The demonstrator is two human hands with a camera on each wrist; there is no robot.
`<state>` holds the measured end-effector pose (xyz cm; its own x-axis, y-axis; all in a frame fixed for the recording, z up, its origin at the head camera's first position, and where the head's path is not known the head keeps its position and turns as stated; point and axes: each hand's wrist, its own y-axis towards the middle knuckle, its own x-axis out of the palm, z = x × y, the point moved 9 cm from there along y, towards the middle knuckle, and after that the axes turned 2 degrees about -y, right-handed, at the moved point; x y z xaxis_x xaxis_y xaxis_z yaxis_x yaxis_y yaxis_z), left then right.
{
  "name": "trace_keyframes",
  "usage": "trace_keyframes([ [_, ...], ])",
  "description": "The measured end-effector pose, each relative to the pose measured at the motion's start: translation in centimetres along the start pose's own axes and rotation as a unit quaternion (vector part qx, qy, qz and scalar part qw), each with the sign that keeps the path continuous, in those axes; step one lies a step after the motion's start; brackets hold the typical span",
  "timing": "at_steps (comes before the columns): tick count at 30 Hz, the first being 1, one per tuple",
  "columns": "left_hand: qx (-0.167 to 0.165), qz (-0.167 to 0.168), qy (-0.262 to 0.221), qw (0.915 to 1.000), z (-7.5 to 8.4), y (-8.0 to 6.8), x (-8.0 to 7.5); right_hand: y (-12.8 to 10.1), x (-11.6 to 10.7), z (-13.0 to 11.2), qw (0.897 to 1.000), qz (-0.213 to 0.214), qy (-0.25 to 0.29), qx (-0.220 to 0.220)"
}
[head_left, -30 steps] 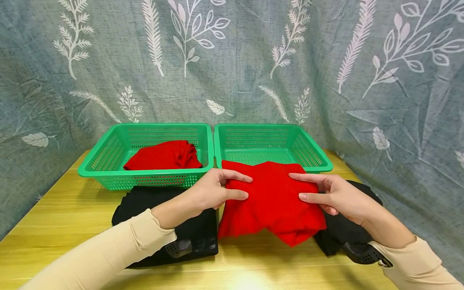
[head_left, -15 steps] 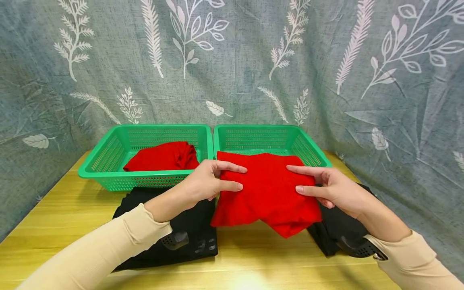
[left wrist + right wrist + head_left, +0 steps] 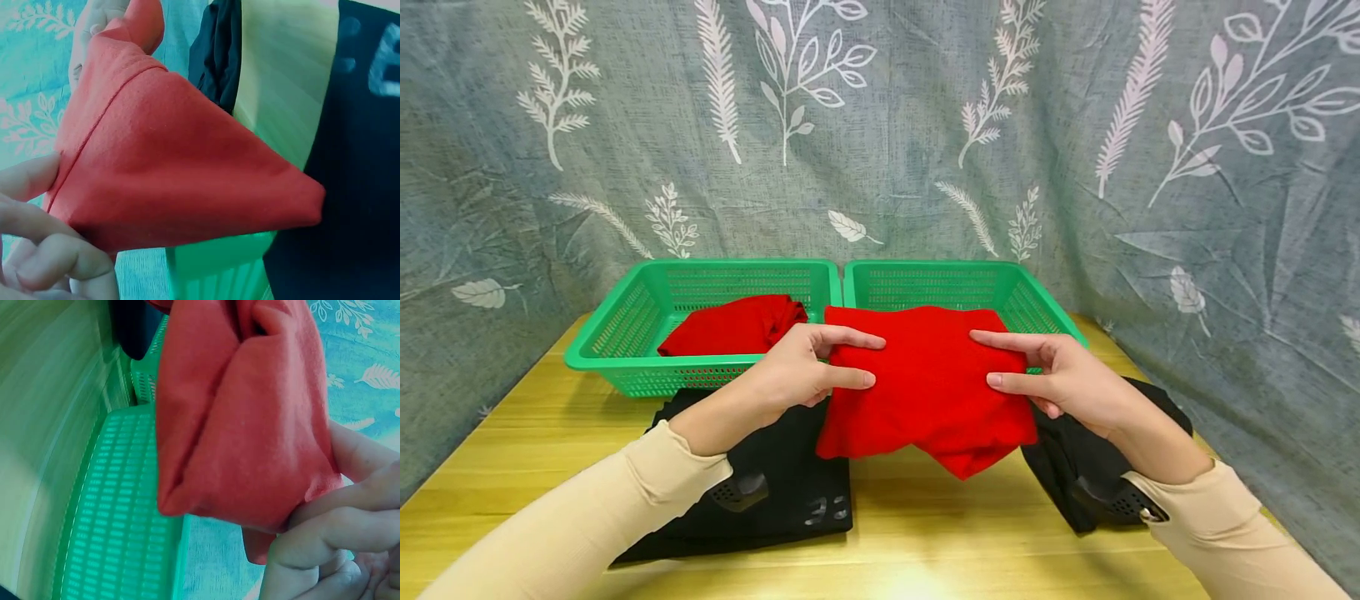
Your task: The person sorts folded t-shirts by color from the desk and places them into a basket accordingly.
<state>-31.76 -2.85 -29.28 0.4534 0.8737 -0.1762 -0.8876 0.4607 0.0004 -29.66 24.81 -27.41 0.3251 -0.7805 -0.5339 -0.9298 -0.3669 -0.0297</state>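
Observation:
A folded red cloth garment (image 3: 928, 375) is held up between both hands, in front of the right green basket (image 3: 1045, 312). My left hand (image 3: 805, 367) pinches its left side between thumb and fingers; the right hand (image 3: 1067, 379) pinches the opposite side the same way. Its lower edge hangs above the table in an uneven point. In the left wrist view a seam runs along the red cloth (image 3: 169, 162), near the fingertips. Seen from the right wrist, the underside of the cloth (image 3: 250, 425) shows loose folds.
The left green basket (image 3: 591, 358) contains another red garment (image 3: 726, 327). A folded black garment with pale print (image 3: 782, 492) lies at left on the wooden table (image 3: 917, 533); a second black garment (image 3: 1075, 467) lies at right, partly behind the right arm. A patterned curtain (image 3: 880, 183) hangs behind.
Both hands have carried the red garment up and to the left. It now hangs a little higher, covering the front of the right basket. The black garments and baskets stay put.

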Motion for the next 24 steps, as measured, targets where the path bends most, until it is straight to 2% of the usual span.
trace_keyframes([
  [5, 0.01, 0.009, 0.003, 0.9999, 0.0, -0.4, -1.5, 1.2, 0.7, -0.7, 1.0, 0.001, 0.002, -0.003],
  [12, 0.013, 0.033, 0.022, 0.9991, 0.0, -1.5, -4.2, 3.5, 2.5, -1.8, 0.999, -0.013, 0.035, -0.007],
  [24, 0.008, 0.053, 0.03, 0.9981, 0.4, -1.8, -7.5, 6.7, 3.4, -3.7, 1.0, -0.004, 0.014, -0.01],
])
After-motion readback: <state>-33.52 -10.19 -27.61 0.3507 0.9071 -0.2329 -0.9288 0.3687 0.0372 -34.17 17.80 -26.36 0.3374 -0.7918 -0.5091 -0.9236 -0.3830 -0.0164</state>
